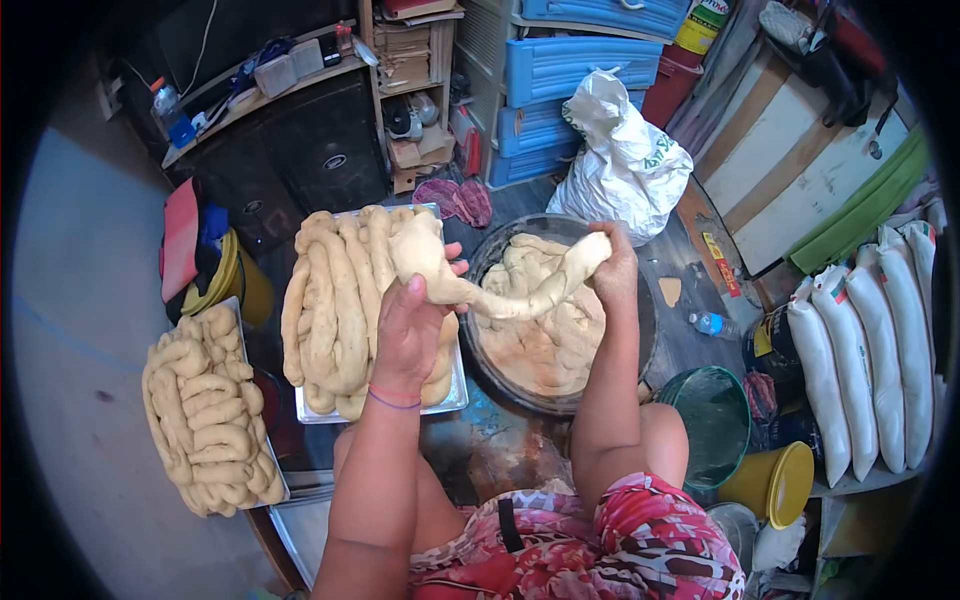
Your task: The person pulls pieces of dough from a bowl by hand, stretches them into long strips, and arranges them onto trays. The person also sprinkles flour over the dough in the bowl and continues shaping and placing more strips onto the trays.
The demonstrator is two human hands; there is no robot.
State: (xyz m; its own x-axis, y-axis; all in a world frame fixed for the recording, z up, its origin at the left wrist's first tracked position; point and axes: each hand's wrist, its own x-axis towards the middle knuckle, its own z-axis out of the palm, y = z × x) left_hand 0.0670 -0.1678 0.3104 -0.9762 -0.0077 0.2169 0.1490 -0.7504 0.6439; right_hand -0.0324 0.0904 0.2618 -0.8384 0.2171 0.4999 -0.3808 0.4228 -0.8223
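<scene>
dough rope [505, 298]: centre of frame, held in air btwn both hands; long axis runs left-low to right-high, sags mid-span, thick lump at left end.
left hand [408, 330]: fingers closed round the thick end, back of hand to cam, over right edge of the tray.
right hand [618, 268]: closed on the thin end, right of centre, over the bowl.
nearer hand: both on it; left has the bulk.
bowl [640, 335]: dark, round, under rope's right half. Dough mass [545, 350] inside; can't tell if rope touches it.
tray [440, 408]: just left of bowl, piled w/ rolled ropes [335, 300] lying top-to-bottom of frame, crosswise to the held one.
2nd tray [283, 490]: lower left, more ropes.
</scene>
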